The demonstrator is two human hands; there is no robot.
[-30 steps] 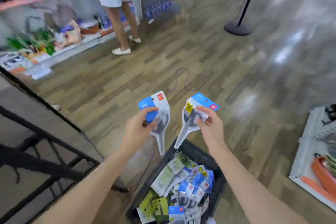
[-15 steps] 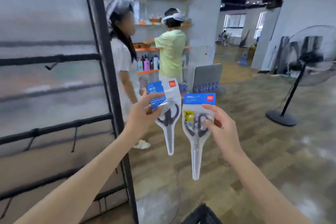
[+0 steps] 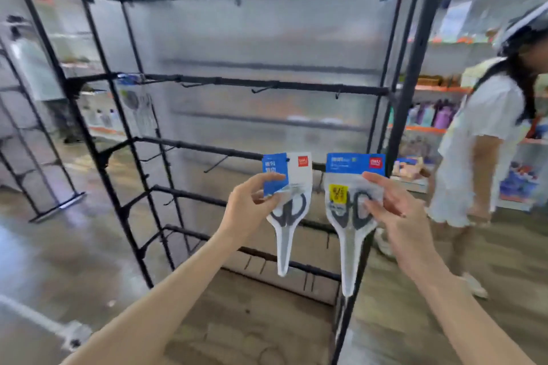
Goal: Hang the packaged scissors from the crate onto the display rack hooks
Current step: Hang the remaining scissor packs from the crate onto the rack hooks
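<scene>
My left hand (image 3: 252, 207) pinches a packaged pair of scissors (image 3: 289, 216) by its blue and white card, blades pointing down. My right hand (image 3: 397, 210) pinches a second scissors pack (image 3: 348, 216) with a blue header and a yellow sticker. Both packs hang upright side by side in front of the black display rack (image 3: 267, 84). Its horizontal bars carry short bare hooks (image 3: 262, 89). One scissors pack (image 3: 139, 107) hangs on a hook at the rack's left side. The crate is out of view.
A person in a white top (image 3: 486, 142) stands close to the rack's right post. Store shelves with bottles (image 3: 430, 115) run behind. Another black rack frame (image 3: 35, 157) stands at the left on the wooden floor.
The view has swung up and left from the crate on the floor to face the rack. Both hands have kept their packs and brought them up in front of the rack bars.
</scene>
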